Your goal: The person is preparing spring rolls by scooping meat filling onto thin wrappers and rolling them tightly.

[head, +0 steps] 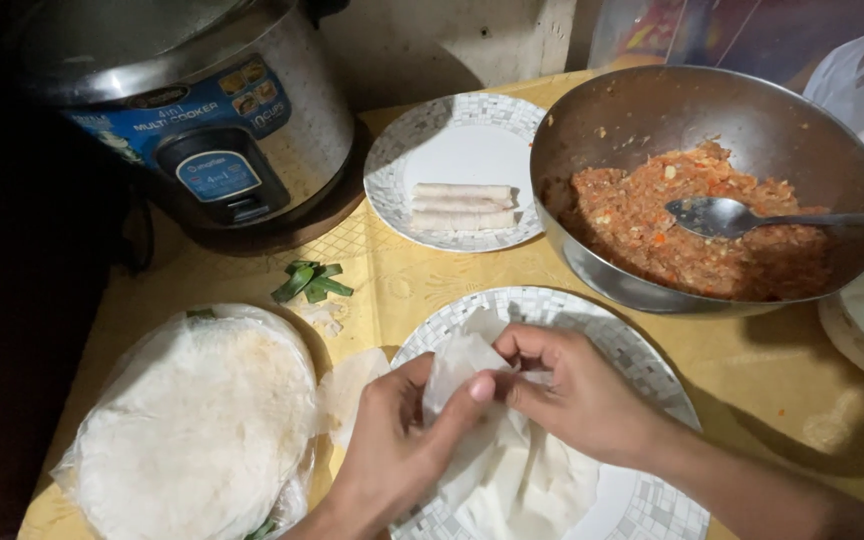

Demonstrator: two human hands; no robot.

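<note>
Head view: a thin white wrapper sheet (pixel 472 365) is pinched between left hand (pixel 392 450) and right hand (pixel 577 395) above the mosaic-rimmed plate (pixel 652 510), apparently for peeling apart.

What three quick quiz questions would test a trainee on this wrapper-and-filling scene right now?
1. True or false: the spoon lies in the metal bowl of orange filling.
2. How many rolled pieces lie on the far plate?
3. Which thing do the left hand and right hand both pinch: A) the green leaf bits, B) a thin white wrapper, C) the cooker lid?

Key: 1 true; 2 three; 3 B, held over the near plate, right of the bagged wrapper stack.
</note>
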